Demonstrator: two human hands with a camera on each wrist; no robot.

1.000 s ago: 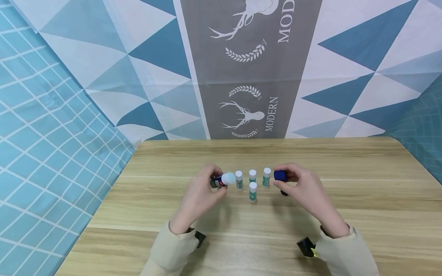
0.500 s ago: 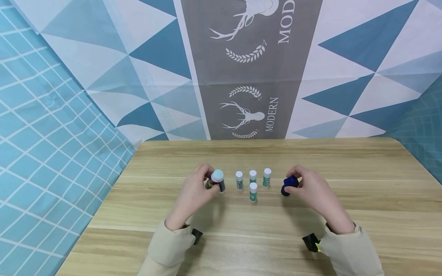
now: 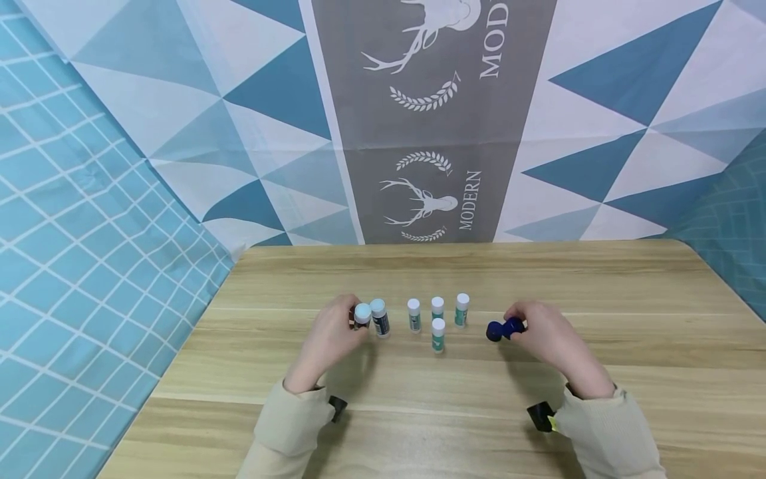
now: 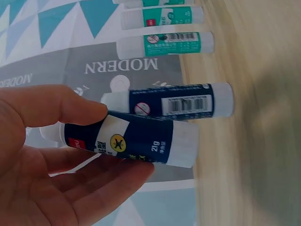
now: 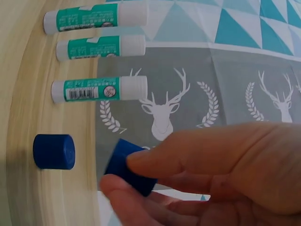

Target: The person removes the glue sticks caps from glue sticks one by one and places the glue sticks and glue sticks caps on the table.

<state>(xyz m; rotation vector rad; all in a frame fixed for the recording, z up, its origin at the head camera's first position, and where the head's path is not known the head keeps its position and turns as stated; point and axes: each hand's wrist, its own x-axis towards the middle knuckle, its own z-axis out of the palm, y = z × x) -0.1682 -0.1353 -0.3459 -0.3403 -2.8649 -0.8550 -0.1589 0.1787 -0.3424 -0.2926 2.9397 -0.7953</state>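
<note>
My left hand [image 3: 328,338] pinches a dark blue glue stick [image 4: 117,141] marked 21g between thumb and fingers, upright, its pale end on top. Close on its right stands a second dark blue glue stick [image 3: 380,320], also without a blue cap. At the right, my right hand [image 3: 541,336] pinches a blue cap [image 5: 129,165] between thumb and fingertips, tilted. Just left of that hand, another blue cap [image 5: 54,151] sits on the table. The palm side of each hand is hidden in the head view.
Between the hands stand several smaller green glue sticks with white caps, among them a front one [image 3: 438,336] and a right one [image 3: 462,311]. The wooden table [image 3: 431,412] ends at a patterned cloth backdrop [image 3: 431,120]. A blue checked cloth [image 3: 90,266] hangs at the left.
My left hand has moved left and down with its glue stick, leaving the other dark blue one standing. My right hand has moved right and lowered the blue cap beside the other cap.
</note>
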